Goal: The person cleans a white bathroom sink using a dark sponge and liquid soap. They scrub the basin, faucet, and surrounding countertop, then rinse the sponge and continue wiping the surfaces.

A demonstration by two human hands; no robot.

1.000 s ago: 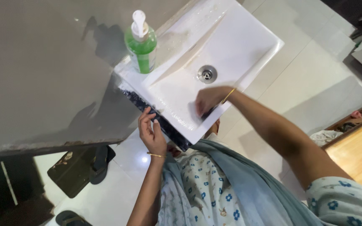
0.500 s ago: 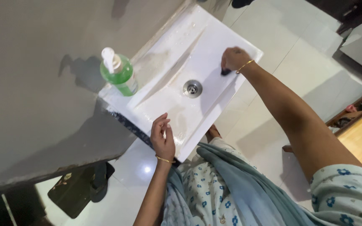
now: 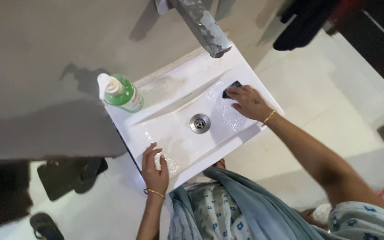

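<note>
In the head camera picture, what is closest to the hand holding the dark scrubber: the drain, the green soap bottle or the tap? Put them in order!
From the right hand:
1. Drain, in the middle of the basin, beside the hand.
2. Tap, above the basin's back edge.
3. Green soap bottle, on the far back corner of the sink.

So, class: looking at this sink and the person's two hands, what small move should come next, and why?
Probably sweep the dark scrub pad under the right hand down towards the drain. The pad sits at the basin's upper right, the left hand steadies the sink's front edge, and the area around the drain looks wet but unwiped.
</note>
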